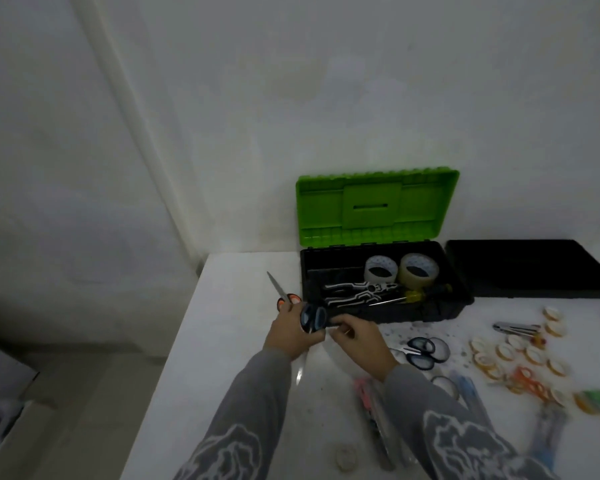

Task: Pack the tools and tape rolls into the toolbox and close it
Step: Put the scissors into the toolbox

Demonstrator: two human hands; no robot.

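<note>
Two boxed tape rolls [381, 269], maybe two scissors [313, 317] held

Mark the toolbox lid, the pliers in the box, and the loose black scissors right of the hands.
toolbox lid [374, 206]: head view, centre panel.
pliers [355, 293]: head view, striped handles.
black scissors [420, 361]: head view, lower handle loop.

Head-worn camera looks forward and down — close over the table [222, 341].
</note>
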